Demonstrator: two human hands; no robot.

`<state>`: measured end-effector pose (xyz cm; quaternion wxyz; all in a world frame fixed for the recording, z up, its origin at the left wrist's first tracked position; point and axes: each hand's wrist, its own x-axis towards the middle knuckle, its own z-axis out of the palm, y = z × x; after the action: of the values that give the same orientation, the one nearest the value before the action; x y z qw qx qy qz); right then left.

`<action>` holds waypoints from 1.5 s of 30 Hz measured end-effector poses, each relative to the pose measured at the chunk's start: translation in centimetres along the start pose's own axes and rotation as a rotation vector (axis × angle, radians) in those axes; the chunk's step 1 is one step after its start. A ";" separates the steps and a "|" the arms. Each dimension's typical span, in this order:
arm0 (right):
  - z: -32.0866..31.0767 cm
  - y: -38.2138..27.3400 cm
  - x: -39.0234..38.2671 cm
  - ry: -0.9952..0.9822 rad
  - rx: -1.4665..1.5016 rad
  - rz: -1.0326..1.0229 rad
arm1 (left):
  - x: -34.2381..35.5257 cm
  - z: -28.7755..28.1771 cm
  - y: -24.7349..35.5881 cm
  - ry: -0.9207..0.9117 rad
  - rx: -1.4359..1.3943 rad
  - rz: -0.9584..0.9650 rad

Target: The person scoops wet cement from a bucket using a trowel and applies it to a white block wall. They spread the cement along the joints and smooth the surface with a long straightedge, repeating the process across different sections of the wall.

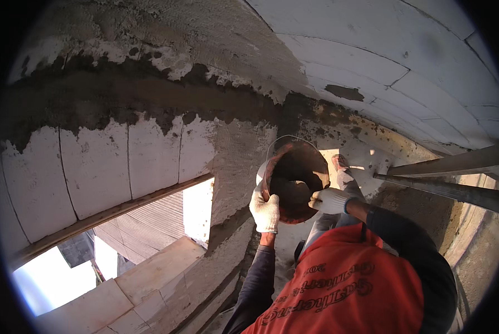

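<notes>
Both forearms reach forward from the person's body, the left sleeve rising almost straight up the view with the wrist upright, the right one bent at the elbow and coming in from the right side. The left hand (265, 212) is at the lower left of a bucket (294, 216), its thumb laid over the rim toward the inside and its fingers wrapped down the outside; this grip is closed on the bucket's edge. The right hand (330, 201) is at the bucket's lower right edge, knuckles up, fingers curled inward at the opening. Its grip looks mostly closed, but whether it has hold of the rim or of something inside cannot be told.

There are two hands, each in one pale knitted glove, and one bucket, its mouth turned up toward the camera, in front of the person's red shirt (338, 278). One thin wire handle (294, 136) arcs over its far side. Inside lies a grey-brown mass (294, 193). Two long bars (444, 167) reach in from the right. To the left, one window opening (144, 222) sits below a block wall (94, 167) crossed by one dark, wet-looking band (121, 92).
</notes>
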<state>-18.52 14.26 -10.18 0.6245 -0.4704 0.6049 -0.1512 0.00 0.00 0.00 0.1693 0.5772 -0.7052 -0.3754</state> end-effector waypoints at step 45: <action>7.4 -22.0 20.9 0.919 0.806 -0.163 | -11.3 -14.1 -25.1 0.175 -0.505 -0.873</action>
<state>1.16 -9.86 -7.36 0.4149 -0.1287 0.6695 -0.6025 29.84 4.57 -6.66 0.1894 0.7882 -0.2689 -0.5202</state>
